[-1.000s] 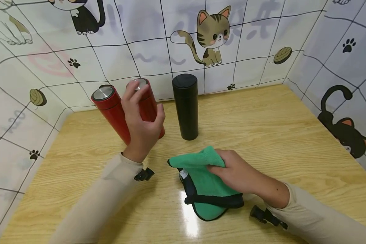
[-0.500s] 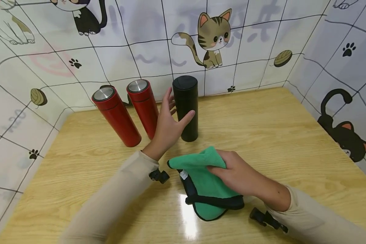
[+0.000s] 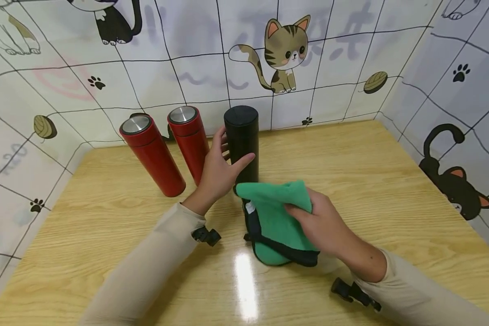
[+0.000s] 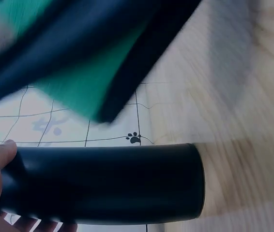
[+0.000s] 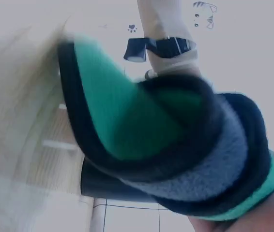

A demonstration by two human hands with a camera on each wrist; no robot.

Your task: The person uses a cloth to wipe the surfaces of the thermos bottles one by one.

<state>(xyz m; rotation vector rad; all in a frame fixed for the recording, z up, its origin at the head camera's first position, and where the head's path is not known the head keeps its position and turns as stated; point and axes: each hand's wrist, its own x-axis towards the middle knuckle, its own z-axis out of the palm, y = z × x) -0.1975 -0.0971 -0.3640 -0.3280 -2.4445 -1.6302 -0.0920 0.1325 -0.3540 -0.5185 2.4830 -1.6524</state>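
My left hand (image 3: 218, 174) grips a black thermos bottle (image 3: 244, 140) with a dark lid, thumb in front and fingers curled behind it. In the left wrist view the black bottle (image 4: 103, 183) shows its smooth side and base, with fingertips below it. A green towel (image 3: 277, 222) with black edging and a small white tag is pinched in my right hand (image 3: 322, 222), folded over and hanging down. Its upper corner overlaps the bottle's foot. The right wrist view has the towel (image 5: 127, 116) close up, with a grey side showing.
Two red thermos bottles (image 3: 152, 156) with silver lids stand left of my left hand. The nearer red bottle (image 3: 189, 145) is partly hidden by that hand. A wooden tabletop (image 3: 371, 181) meets a white wall (image 3: 203, 77) printed with cats and paw prints.
My left hand has moved from the red bottles rightward to the black one and closed round it; that bottle has shifted slightly left. The right hand has raised the towel toward it.
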